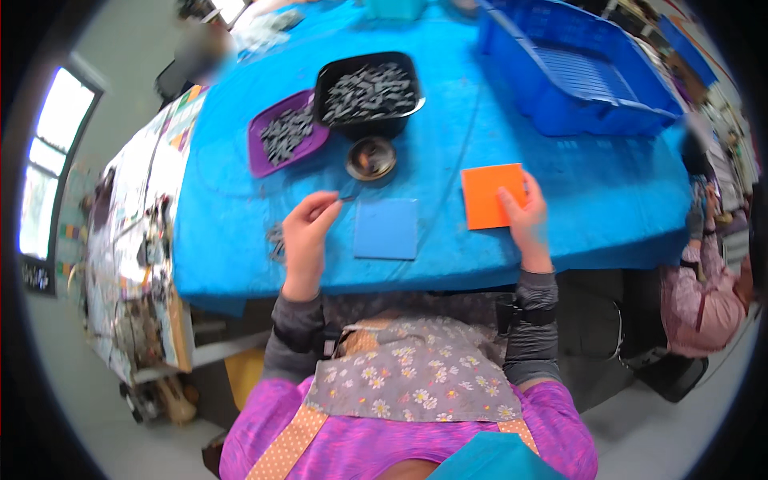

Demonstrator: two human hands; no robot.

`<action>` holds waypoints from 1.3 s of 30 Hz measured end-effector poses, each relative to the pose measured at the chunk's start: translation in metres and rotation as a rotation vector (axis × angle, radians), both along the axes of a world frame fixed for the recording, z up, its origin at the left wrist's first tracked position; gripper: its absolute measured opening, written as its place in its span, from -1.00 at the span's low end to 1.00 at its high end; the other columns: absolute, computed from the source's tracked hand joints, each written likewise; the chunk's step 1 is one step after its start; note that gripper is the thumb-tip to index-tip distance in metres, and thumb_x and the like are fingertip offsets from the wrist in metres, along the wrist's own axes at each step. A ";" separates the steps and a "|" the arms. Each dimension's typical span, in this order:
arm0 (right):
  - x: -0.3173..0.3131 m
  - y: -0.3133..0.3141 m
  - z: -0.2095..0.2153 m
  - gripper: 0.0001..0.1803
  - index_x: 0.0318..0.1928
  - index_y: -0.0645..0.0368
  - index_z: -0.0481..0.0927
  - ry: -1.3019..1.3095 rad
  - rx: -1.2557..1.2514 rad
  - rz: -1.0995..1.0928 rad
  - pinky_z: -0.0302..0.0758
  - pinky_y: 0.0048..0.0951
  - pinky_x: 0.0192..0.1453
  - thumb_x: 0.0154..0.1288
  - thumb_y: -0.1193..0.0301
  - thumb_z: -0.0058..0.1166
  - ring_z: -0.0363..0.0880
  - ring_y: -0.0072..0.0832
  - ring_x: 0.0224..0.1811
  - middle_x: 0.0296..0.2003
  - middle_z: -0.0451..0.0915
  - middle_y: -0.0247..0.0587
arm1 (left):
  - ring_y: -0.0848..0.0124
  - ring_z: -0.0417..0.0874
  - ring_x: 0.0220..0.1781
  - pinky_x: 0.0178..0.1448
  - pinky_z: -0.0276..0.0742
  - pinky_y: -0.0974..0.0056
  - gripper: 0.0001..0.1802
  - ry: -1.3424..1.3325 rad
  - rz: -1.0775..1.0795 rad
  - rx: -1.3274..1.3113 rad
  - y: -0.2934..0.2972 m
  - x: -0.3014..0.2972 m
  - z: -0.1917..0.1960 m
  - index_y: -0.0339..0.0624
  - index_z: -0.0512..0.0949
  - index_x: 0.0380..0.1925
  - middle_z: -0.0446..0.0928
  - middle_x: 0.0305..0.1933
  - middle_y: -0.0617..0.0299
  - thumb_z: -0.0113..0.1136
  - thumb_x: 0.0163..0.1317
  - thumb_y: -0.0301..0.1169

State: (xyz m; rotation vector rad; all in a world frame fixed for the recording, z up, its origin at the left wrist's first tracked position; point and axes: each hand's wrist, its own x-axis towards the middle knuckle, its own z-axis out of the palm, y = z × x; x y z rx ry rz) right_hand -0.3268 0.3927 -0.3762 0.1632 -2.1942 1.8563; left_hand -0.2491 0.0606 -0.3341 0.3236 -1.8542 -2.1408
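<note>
My left hand (308, 232) is raised over the blue table cover (448, 152), its fingers pinched on a small thin dark piece (346, 198) near the top left corner of a blue square pad (386, 229). My right hand (526, 216) rests on the lower right part of an orange square pad (490, 194), thumb pressing on it. A small pile of dark pieces (276, 240) lies just left of my left hand.
A black tray (366, 92) and a purple tray (286, 134) hold several small dark pieces. A small round dark bowl (371, 158) stands below them. A large blue crate (572, 68) sits at the far right. Another person in pink (708, 296) sits at the right.
</note>
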 end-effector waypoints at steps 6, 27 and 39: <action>0.003 0.001 0.008 -0.52 0.15 0.36 0.36 -0.079 -0.011 0.013 0.49 -0.50 -0.01 0.28 0.41 0.14 0.56 -0.50 -0.09 -0.13 0.58 -0.12 | 0.60 0.54 -0.23 -0.10 0.43 0.51 -0.75 -0.023 0.027 0.076 0.008 0.000 -0.001 -0.34 0.59 -0.18 0.58 -0.28 0.29 0.31 0.10 -0.55; 0.005 -0.002 0.013 -0.47 0.17 0.42 0.31 -0.107 -0.005 0.020 0.48 -0.53 -0.01 0.29 0.39 0.12 0.54 -0.54 -0.09 -0.12 0.57 -0.12 | 0.51 0.61 -0.19 -0.05 0.51 0.48 -0.76 -0.004 0.037 0.156 0.012 -0.002 -0.007 -0.36 0.58 -0.15 0.61 -0.22 0.19 0.26 0.15 -0.55; 0.007 -0.005 0.017 -0.50 0.16 0.40 0.32 -0.127 -0.046 0.036 0.48 -0.54 -0.02 0.30 0.41 0.11 0.55 -0.55 -0.10 -0.14 0.58 -0.14 | 0.44 0.63 -0.17 -0.02 0.51 0.42 -0.79 -0.007 0.063 0.183 0.019 -0.005 0.008 -0.33 0.58 -0.20 0.62 -0.23 0.17 0.27 0.14 -0.53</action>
